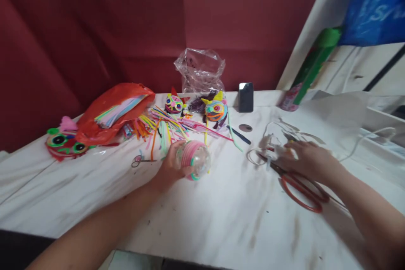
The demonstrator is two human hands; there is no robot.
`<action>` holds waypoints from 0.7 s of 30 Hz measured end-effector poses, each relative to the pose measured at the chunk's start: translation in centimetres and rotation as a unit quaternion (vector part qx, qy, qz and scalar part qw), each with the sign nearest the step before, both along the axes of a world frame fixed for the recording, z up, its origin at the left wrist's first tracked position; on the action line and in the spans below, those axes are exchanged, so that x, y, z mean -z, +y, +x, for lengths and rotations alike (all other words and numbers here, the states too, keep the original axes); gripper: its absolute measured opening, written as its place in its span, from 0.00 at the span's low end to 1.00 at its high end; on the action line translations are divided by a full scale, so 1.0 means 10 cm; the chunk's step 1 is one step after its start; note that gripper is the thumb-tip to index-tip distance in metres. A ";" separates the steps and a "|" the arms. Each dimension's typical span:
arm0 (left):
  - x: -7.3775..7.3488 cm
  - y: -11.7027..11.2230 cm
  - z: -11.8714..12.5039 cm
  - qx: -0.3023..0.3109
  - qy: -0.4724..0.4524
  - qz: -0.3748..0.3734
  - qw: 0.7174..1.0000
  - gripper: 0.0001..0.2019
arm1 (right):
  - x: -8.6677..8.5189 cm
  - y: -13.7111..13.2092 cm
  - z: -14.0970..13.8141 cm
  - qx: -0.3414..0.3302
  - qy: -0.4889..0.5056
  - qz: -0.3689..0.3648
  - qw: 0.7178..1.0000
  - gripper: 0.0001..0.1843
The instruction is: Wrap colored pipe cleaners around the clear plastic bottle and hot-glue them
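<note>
In my left hand is a clear plastic bottle piece with pink and green strands wound around it. My fingers are closed around its left side, above the table. My right hand is at the right, over a tangle of white cord. Motion blurs its fingers, so I cannot tell whether they grip anything. Large scissors with red-orange handles lie just below this hand, blades pointing up and left. Small scissors lie left of my left hand.
Colourful strips and a red plastic bag lie behind my left hand. Several decorated animal faces stand among them. A phone leans at the back. A green box and white tray are at the right.
</note>
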State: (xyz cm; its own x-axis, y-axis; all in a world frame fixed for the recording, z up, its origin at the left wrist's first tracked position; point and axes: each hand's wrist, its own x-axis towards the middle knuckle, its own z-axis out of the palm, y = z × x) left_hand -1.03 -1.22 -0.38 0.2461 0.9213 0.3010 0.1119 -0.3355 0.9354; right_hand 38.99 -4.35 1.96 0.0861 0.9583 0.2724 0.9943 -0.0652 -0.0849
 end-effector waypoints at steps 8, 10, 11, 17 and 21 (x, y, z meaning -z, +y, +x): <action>-0.03 -0.12 0.05 0.006 0.020 0.061 0.998 0.40 | -0.19 -0.25 -1.46 -0.206 0.421 -0.047 0.882 0.31; -0.04 -0.17 0.07 0.007 0.019 0.080 0.997 0.40 | -0.14 -0.23 -1.79 -0.215 0.485 -0.056 0.846 0.38; -0.05 -0.18 0.07 0.007 0.020 0.087 0.996 0.40 | -0.11 -0.21 -1.90 -0.216 0.514 -0.055 0.828 0.41; -0.08 -0.23 0.09 -0.015 0.051 0.124 0.991 0.39 | 0.03 -0.18 -2.13 -0.208 0.606 -0.054 0.766 0.43; -0.06 -0.21 0.10 -0.015 0.065 0.131 0.989 0.39 | 0.08 -0.16 -2.13 -0.205 0.634 -0.063 0.743 0.39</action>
